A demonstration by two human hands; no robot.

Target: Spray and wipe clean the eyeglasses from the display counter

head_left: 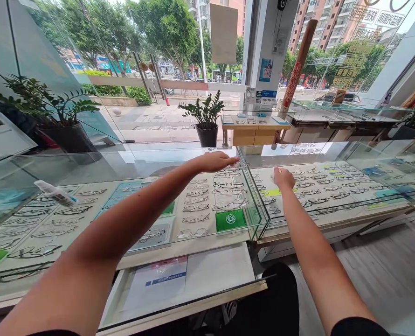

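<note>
Over the glass top of the display case (123,163), my left hand (215,161) reaches to the right, fingers stretched out and lying nearly flat. Its fingertips are near the glass seam between two cases; thin eyeglasses (229,185) show beneath. My right hand (284,178) is closed in a fist above the right-hand case (263,156). A bit of something white, like a cloth or tissue, shows at its left side, mostly hidden by the fingers. A white bottle (55,192) with a nozzle is on the glass at the left.
Rows of eyeglasses fill both cases, with a green card (231,220) among them. An open drawer (221,268) with papers juts out below. Potted plants (207,133) (65,135) stand beyond the counter, before a glass front. My knee (279,289) is beside the drawer.
</note>
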